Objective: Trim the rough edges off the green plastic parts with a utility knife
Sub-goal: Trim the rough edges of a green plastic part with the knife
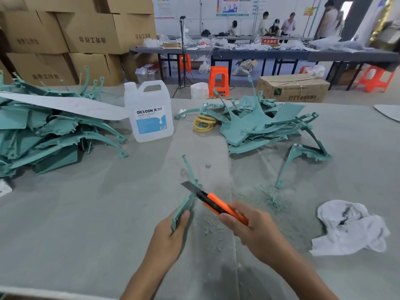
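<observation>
Gripping the orange utility knife [218,206] in my right hand [249,226], I laid its blade against the green plastic part [184,204], which my left hand [171,232] held upright by its lower end, fingers curled round it. This was over the tabletop [86,213], toward its near edge, with green shavings [216,226] scattered just beside.

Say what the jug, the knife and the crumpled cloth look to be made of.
The jug looks like translucent whitish plastic: moulded handle, light showing through its walls. The knife has a smooth orange body, probably plastic with black trim; its blade is flat and grey, likely steel. The cloth seems soft white fabric with dark smudges, lying in limp folds.
</observation>
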`<state>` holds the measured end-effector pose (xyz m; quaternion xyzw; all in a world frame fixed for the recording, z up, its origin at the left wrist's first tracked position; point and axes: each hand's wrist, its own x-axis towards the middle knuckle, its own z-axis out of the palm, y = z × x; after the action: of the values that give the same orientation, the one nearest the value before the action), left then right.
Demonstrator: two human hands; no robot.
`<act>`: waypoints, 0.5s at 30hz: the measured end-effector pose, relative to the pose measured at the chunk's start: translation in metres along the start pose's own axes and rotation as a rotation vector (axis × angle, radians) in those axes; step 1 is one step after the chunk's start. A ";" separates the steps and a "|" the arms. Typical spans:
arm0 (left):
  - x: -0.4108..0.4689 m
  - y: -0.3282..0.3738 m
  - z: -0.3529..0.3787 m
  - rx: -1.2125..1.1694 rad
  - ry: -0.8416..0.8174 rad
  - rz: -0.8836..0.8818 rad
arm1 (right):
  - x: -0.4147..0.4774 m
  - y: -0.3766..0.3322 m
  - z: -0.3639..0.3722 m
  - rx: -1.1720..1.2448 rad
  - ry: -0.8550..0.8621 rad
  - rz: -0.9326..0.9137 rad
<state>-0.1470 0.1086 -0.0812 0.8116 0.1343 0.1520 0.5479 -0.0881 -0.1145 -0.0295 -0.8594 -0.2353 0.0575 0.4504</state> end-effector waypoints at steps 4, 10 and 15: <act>-0.002 0.000 0.000 0.028 -0.034 0.039 | 0.007 0.006 -0.004 -0.055 0.179 0.061; -0.003 -0.001 0.002 0.029 -0.027 0.019 | -0.033 0.004 0.002 0.014 0.205 0.035; -0.002 -0.006 0.004 0.004 -0.021 0.004 | -0.073 -0.002 0.034 -0.012 0.158 -0.031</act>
<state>-0.1479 0.1063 -0.0886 0.8144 0.1272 0.1442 0.5475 -0.1634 -0.1214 -0.0558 -0.8602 -0.2128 -0.0189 0.4631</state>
